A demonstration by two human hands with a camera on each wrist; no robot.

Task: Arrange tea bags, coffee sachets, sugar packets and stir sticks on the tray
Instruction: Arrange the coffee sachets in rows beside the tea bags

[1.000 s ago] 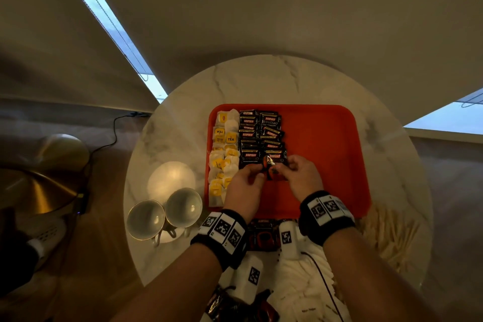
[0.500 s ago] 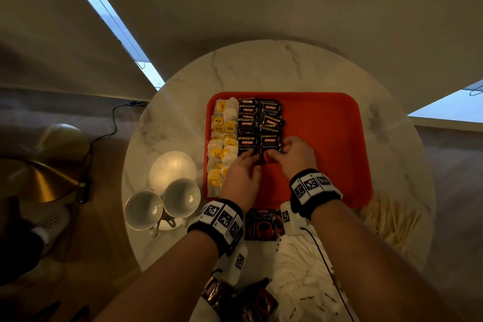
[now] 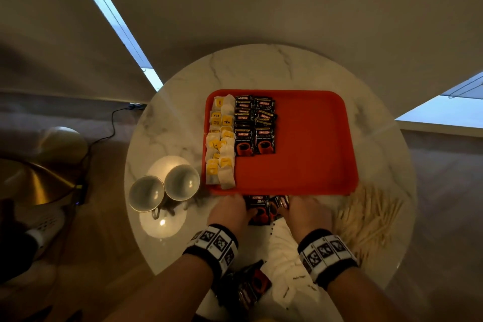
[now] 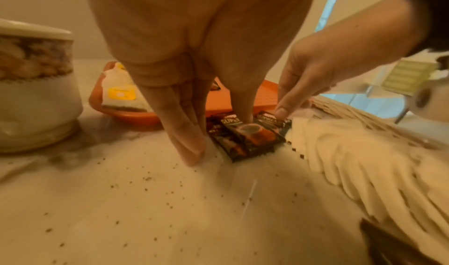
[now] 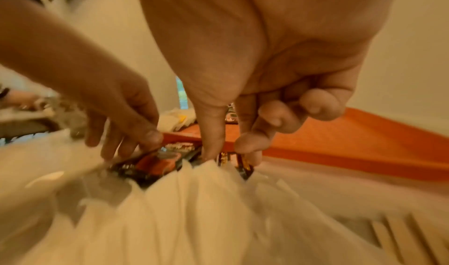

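Note:
A red tray (image 3: pixel 313 165) carries a column of tea bags (image 3: pixel 220 141) at its left and two columns of black coffee sachets (image 3: pixel 254 125) beside them. Both hands are down on the table just in front of the tray. My left hand (image 3: pixel 235 206) (image 4: pixel 218 136) presses its thumb on a loose coffee sachet (image 3: pixel 258 213) (image 4: pixel 252 134), its straight fingers (image 4: pixel 187 140) touching the table beside it. My right hand (image 3: pixel 295 206) (image 5: pixel 230 154) pinches a second loose sachet (image 4: pixel 274 122) (image 5: pixel 238 163) between thumb and curled forefinger.
White sugar packets (image 3: pixel 285 256) lie fanned between my wrists, with more dark sachets (image 3: pixel 251 285) nearer me. Wooden stir sticks (image 3: pixel 366 219) are heaped at the right. Two white cups (image 3: pixel 163 188) stand on a saucer left of the tray. The tray's right half is bare.
Both hands have left the sachet rows on the tray and drawn back toward me, coming down on the loose sachets in front of the tray.

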